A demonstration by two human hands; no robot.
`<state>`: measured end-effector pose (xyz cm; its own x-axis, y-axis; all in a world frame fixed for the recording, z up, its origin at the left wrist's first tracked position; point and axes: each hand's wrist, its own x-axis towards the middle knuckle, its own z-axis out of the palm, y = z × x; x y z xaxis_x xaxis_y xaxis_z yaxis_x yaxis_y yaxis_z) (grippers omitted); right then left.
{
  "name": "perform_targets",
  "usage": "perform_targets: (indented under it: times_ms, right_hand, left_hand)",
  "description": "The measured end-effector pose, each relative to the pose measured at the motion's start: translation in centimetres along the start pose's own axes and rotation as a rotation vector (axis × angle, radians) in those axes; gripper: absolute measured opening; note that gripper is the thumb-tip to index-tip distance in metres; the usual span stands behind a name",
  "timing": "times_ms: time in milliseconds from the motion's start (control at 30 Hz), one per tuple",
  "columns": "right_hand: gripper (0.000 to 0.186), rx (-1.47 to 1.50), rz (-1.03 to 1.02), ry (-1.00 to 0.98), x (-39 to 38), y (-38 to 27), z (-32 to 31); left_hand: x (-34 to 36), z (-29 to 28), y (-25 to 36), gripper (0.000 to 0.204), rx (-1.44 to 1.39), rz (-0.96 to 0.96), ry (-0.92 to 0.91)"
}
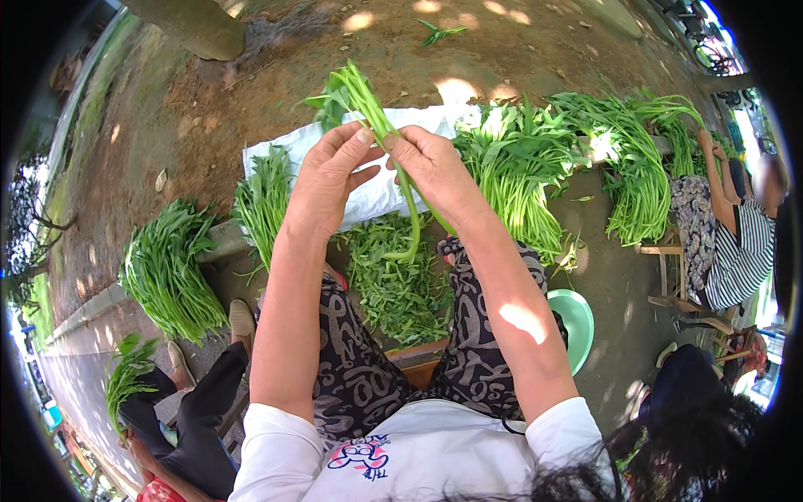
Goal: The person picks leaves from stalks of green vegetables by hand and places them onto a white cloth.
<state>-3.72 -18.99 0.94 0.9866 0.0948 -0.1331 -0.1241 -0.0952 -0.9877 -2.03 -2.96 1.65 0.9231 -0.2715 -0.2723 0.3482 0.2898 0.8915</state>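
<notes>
In front of my chest I hold a few green water spinach stalks [365, 99], their upper ends tilted away to the left. My left hand [330, 174] grips them between thumb and fingers. Close beside it, my right hand [437, 171] pinches the same stalks lower down. One curved stem [411, 219] hangs below the hands. Under them, between my knees, lies a heap of plucked water spinach leaves [389, 289]. Beyond my hands a white plastic sheet [368, 201] covers part of the curb. What my fingertips cover is hidden.
Bundles of water spinach [514, 180] lie along the curb, right and left [167, 272]. A green basin [573, 326] stands by my right knee. A person in a striped top [744, 259] sits at right, handling greens; another in dark trousers [205, 418] holds greens at left. A tree trunk [196, 29] rises far left.
</notes>
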Motion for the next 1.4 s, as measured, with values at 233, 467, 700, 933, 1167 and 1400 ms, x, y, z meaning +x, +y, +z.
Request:
perform_targets:
  times_ms: [233, 467, 700, 933, 1167, 1400]
  right_hand:
    - [0.026, -0.155, -0.083, -0.110, -0.6, -0.7, 0.7]
    - [0.026, -0.118, -0.132, -0.063, 0.1, -0.1, 1.0]
    - [0.029, -0.148, -0.118, -0.046, 0.5, 0.2, 1.2]
    - [0.030, -0.122, -0.112, -0.064, 0.6, 0.4, 1.2]
    - [0.022, -0.293, -0.075, -0.019, 1.1, 1.0, 1.0]
    - [0.022, -0.310, -0.028, -0.003, 1.6, 1.1, -0.3]
  left_hand:
    - [-0.1, -0.4, 0.3, 0.032, 0.081, 0.032, 0.109]
    - [-0.1, 0.1, 0.5, 0.033, 0.061, 0.023, 0.136]
    - [-0.3, -0.1, 0.7, 0.039, 0.191, -0.069, 0.037]
    - [-0.3, -0.2, 0.7, 0.037, 0.235, -0.036, 0.037]
    - [-0.2, -0.6, 0.6, 0.034, 0.635, 0.036, 0.091]
    - [0.0, -1.3, 1.3, 0.026, 0.315, 0.068, 0.254]
